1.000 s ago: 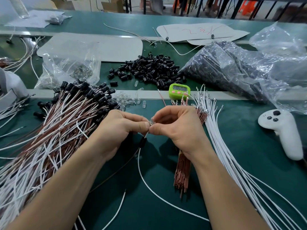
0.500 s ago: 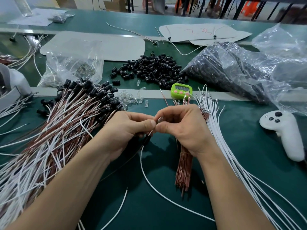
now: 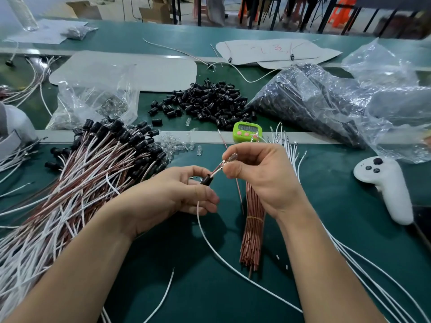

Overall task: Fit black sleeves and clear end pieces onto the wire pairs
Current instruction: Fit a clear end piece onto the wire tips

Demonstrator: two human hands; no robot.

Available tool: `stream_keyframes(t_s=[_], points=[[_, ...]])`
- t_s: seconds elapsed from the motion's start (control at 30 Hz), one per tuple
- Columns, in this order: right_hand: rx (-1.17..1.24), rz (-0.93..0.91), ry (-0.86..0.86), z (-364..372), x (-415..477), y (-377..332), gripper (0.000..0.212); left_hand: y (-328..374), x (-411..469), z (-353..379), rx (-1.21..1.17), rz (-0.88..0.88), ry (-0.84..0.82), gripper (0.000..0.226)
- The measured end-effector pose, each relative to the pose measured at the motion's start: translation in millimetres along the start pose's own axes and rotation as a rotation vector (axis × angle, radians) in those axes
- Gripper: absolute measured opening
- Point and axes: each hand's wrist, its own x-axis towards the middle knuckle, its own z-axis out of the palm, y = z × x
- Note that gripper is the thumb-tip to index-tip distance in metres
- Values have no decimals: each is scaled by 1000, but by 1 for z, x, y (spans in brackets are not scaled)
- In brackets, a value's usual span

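Above the middle of the green counter (image 3: 326, 229), the left hand (image 3: 168, 197) pinches a black sleeve (image 3: 206, 179) threaded on a red-and-white wire pair (image 3: 215, 170). The right hand (image 3: 261, 173) has its fingers closed on the clear end piece (image 3: 232, 157) at the pair's tip. Finished pairs (image 3: 93, 173) lie heaped toward the left edge; loose black sleeves (image 3: 205, 101) sit toward the far edge.

On the green table (image 3: 349, 229), a white handheld controller (image 3: 384, 190) at the right, with dark buttons on its top. Near the middle, a small green timer (image 3: 247, 131) with pink buttons, standing on the pale strip. Far behind, cardboard boxes (image 3: 156, 12), an orange stool (image 3: 341, 14) and dark table legs.
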Motion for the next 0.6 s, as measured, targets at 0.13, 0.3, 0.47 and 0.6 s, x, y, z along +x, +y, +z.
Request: stream_keyframes(t_s=[0.13,0.3,0.47,0.6], points=[[-7,42,38,0,-1,-7,26,2,0,-2,-70,39,34,25],[-34,54,1,2,2,-11,25,-2,4,3,-156,133,57,22],[-75,32,-27,5,3,-10,25,-5,5,10,-183,165,95,28],[-68,25,-89,3,3,-9,28,-4,3,11,-153,177,93,25]])
